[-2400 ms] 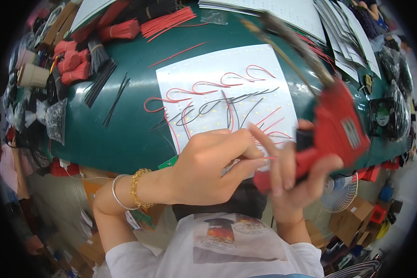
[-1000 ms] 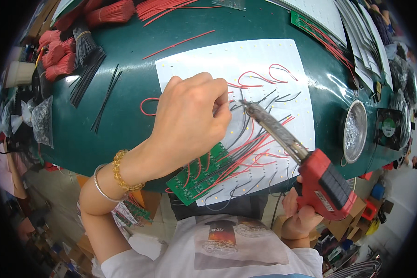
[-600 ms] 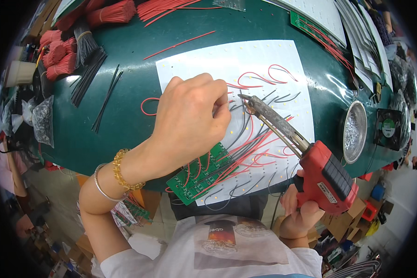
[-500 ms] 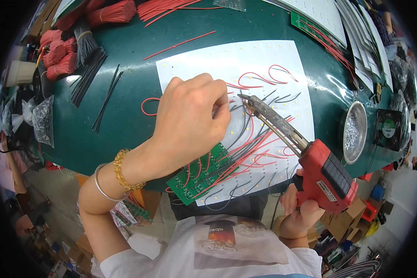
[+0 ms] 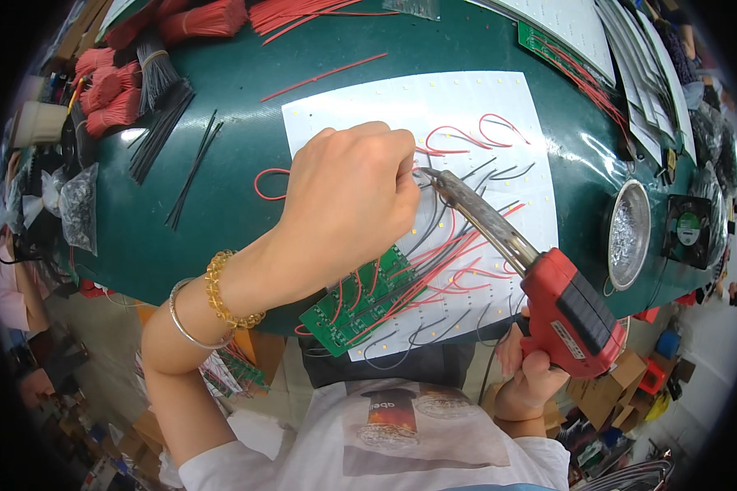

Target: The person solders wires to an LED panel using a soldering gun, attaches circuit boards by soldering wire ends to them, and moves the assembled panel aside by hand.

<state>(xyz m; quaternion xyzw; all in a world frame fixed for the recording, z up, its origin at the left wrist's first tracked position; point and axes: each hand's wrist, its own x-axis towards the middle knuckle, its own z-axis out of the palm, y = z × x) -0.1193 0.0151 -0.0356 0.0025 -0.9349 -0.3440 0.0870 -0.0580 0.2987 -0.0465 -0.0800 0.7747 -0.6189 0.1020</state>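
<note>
My left hand (image 5: 348, 188) is closed in a pinch over a white LED panel (image 5: 327, 106), its fingers on a red wire. That wire's loop (image 5: 269, 185) shows left of the hand; the pinched part is mostly hidden. In my right hand (image 5: 532, 372) is a red and black soldering gun (image 5: 573, 315). Its tip meets the panel area right beside my left fingertips, and what it touches is too small to make out. Red and black wires stand from the panel. A green circuit board (image 5: 348, 307) with red wires lies over the panel's near left corner.
A metal bowl (image 5: 628, 237) with silvery bits stands at the right, beside a black fan (image 5: 686, 231). Bundles of red wires (image 5: 201, 22) and black wires (image 5: 160, 131) lie at the far left. Stacked white panels (image 5: 565, 33) fill the far right.
My left hand has shifted slightly right, its fingers now closer together. The soldering gun's tip has moved a little left, up to the fingertips.
</note>
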